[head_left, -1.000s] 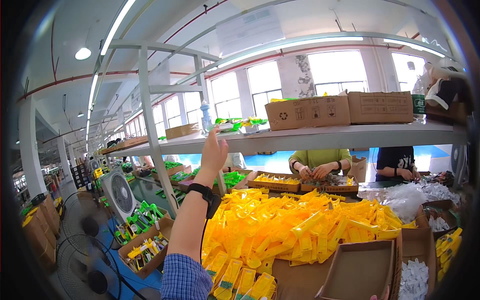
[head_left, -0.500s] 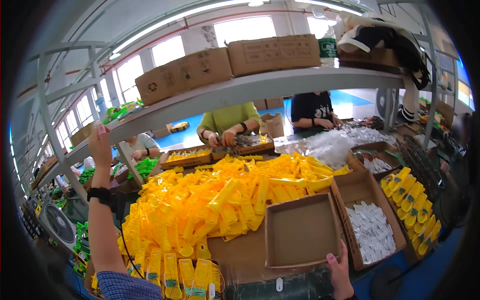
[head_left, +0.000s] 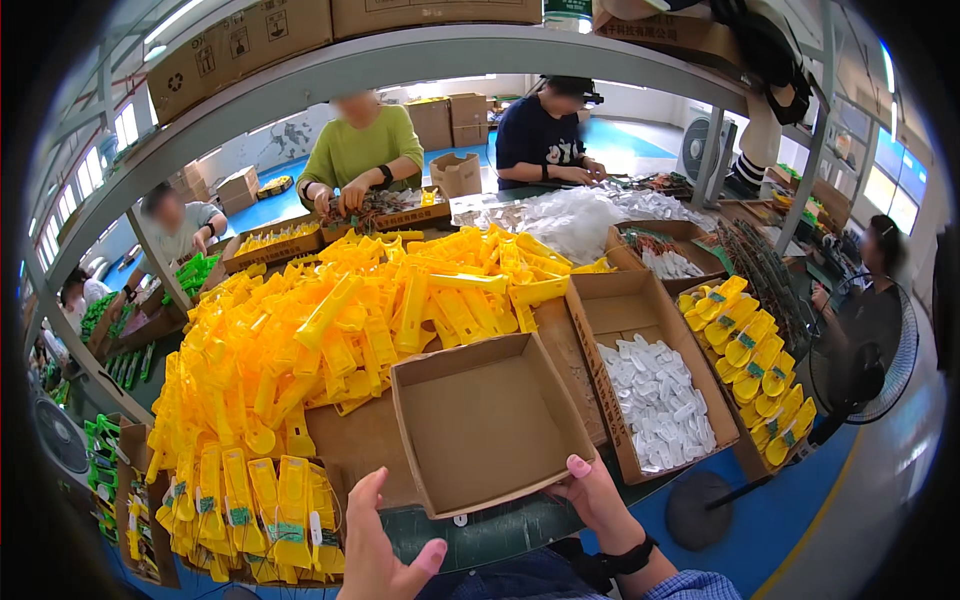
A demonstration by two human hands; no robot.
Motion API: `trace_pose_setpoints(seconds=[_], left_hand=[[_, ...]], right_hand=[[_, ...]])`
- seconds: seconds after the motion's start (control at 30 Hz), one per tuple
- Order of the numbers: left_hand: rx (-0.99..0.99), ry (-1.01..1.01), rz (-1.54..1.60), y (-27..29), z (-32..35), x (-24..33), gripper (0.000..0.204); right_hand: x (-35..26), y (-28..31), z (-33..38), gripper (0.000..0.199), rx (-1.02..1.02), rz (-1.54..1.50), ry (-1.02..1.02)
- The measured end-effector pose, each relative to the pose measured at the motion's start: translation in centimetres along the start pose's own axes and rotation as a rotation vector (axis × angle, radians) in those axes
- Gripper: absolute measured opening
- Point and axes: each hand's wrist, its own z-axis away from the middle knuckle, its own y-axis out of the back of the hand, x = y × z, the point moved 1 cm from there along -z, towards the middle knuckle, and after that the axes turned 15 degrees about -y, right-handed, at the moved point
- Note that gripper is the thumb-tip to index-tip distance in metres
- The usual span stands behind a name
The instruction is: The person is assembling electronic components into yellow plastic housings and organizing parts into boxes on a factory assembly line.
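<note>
A shallow brown cardboard tray [head_left: 490, 420] with nothing in it sits at the table's near edge, turned a little askew. My right hand [head_left: 603, 505] grips its near right corner, thumb over the rim and fingers against the outside wall. By the near left corner, my left hand [head_left: 385, 550] is open, thumb and fingers spread, apart from the tray and holding nothing. A big heap of yellow plastic casings [head_left: 330, 330] lies behind and left of the tray. In front of my left arm's side stand rows of yellow casings with green circuit boards [head_left: 240, 515].
To the right, a long cardboard box [head_left: 640, 300] holds small white plastic parts [head_left: 655, 405]; beyond it is another box of assembled yellow pieces [head_left: 755, 365]. A standing fan [head_left: 865, 355] is at far right. A shelf [head_left: 440, 60] crosses above; several people work across the table.
My left hand has come down from up by the shelf at the left to beside the tray. My right hand stays at the tray's corner, now gripping it. The view has tilted downward.
</note>
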Motion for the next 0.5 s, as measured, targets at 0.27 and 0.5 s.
trace_pose_setpoints(seconds=[0.27,0.5], left_hand=[[0.094,0.436,1.084,-10.9,2.2,-4.3,0.081],[0.263,0.498,1.144,-12.5,3.8,-5.4,0.083]], right_hand=[[-1.7,3.5,5.7,0.061,0.115,0.202,-0.078],[-7.4,11.5,12.8,0.025,1.054,0.248,0.584]])
